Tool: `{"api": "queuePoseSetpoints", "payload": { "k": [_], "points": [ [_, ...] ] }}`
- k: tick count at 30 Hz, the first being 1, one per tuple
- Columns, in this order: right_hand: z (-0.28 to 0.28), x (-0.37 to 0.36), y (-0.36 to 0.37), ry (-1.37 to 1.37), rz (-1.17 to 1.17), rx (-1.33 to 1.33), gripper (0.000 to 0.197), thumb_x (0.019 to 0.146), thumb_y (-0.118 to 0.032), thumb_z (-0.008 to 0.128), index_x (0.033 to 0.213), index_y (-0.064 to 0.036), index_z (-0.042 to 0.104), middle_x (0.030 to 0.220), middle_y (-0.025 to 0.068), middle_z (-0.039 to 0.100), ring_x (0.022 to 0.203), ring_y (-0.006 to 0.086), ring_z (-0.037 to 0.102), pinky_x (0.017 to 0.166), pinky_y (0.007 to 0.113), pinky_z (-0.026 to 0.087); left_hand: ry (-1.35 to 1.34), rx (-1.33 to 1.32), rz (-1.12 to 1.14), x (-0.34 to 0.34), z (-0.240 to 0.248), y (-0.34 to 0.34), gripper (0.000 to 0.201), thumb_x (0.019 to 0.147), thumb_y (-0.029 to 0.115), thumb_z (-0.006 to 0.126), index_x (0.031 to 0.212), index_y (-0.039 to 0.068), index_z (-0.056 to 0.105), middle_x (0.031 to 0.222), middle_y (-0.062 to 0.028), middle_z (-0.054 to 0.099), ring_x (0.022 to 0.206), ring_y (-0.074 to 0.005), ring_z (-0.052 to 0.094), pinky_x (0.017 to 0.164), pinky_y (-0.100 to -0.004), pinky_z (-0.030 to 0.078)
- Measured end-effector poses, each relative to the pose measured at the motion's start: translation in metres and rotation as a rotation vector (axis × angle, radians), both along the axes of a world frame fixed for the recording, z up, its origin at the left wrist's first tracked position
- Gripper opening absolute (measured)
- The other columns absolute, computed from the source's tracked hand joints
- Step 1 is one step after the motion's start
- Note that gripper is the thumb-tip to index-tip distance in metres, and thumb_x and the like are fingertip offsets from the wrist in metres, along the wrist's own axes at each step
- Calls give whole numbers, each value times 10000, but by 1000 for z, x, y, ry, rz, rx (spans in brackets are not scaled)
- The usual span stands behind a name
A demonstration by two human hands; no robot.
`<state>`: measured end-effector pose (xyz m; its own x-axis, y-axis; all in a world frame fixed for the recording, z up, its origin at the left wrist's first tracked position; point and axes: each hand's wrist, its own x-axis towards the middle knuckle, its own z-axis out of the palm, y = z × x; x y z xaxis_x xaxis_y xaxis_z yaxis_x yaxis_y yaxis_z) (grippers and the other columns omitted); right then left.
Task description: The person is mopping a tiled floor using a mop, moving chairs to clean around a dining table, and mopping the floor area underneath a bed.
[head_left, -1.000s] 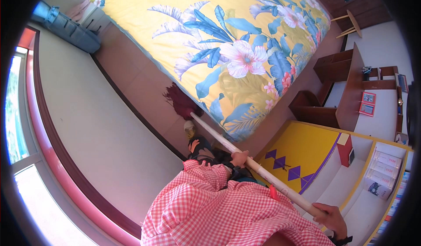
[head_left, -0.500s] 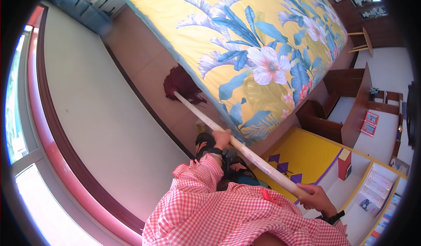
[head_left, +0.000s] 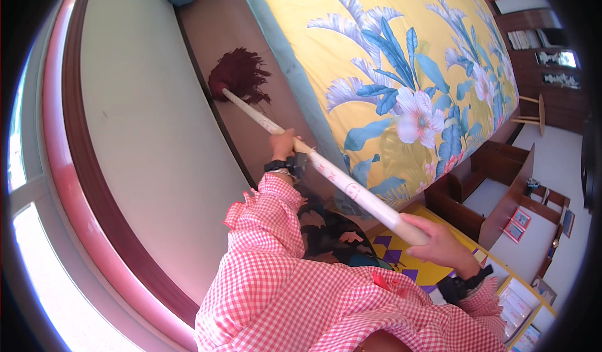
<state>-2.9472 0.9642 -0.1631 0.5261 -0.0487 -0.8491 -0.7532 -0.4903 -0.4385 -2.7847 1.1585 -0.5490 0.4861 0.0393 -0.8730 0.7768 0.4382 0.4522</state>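
1. Left hand (head_left: 283, 146) fingers gripping pale mop handle (head_left: 326, 171) midway.
2. Right hand (head_left: 439, 244) fingers wrapping its near end.
3. Dark red mop head (head_left: 239, 74) lying well beyond left fingers, resting on floor (head_left: 219, 26) beside floral bed (head_left: 401, 57).

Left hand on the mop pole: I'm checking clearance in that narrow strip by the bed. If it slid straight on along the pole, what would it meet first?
The left hand grips the pale pole. Straight ahead lies only bare pole, then the dark red mop head on the brown floor beside the bed. Depth is hard to judge.
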Motion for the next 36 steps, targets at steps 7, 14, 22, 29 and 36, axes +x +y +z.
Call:
{"api": "queuePoseSetpoints", "payload": {
  "k": [7, 14, 22, 29, 36],
  "points": [
    [81, 37, -32, -415, 503, -566, 483, 575, -38, 673, 1044, 19, 571, 912, 169, 605, 825, 264, 600, 757, 314, 454, 0, -150, 347, -39, 39, -57, 255, 764, 37, 551, 946, -94, 431, 758, -147, 541, 558, -261, 596, 491, -363, 490],
    [107, 19, -75, -615, 701, -489, 426, 614, -91, 702, 1007, 23, 587, 844, 197, 612, 731, 303, 613, 672, 321, 466, 1, -247, 605, -114, 60, -103, 281, 783, 49, 553, 975, -98, 410, 811, -164, 527, 598, -267, 593, 513, -369, 505],
    [120, -6, -127, -609, 851, -448, 302, 695, -119, 667, 957, 20, 612, 806, 192, 625, 725, 265, 623, 663, 305, 472, 23, -274, 840, -213, 85, -151, 292, 784, 48, 545, 986, -97, 392, 863, -152, 513, 629, -264, 593, 533, -362, 528],
    [111, 0, -121, -575, 1066, -345, 284, 699, -115, 665, 930, 40, 610, 876, 178, 634, 702, 229, 614, 666, 299, 480, 64, -375, 1022, -298, 86, -176, 302, 805, 80, 544, 1024, -58, 388, 882, -138, 511, 730, -259, 592, 614, -367, 534],
    [64, 14, -84, -550, 1288, -201, 244, 709, -170, 646, 898, -16, 635, 761, 173, 623, 648, 255, 601, 613, 311, 466, 98, -358, 1167, -378, 46, -174, 361, 790, 98, 558, 1065, -32, 363, 911, -127, 496, 786, -253, 575, 671, -368, 532]
  ]
}}
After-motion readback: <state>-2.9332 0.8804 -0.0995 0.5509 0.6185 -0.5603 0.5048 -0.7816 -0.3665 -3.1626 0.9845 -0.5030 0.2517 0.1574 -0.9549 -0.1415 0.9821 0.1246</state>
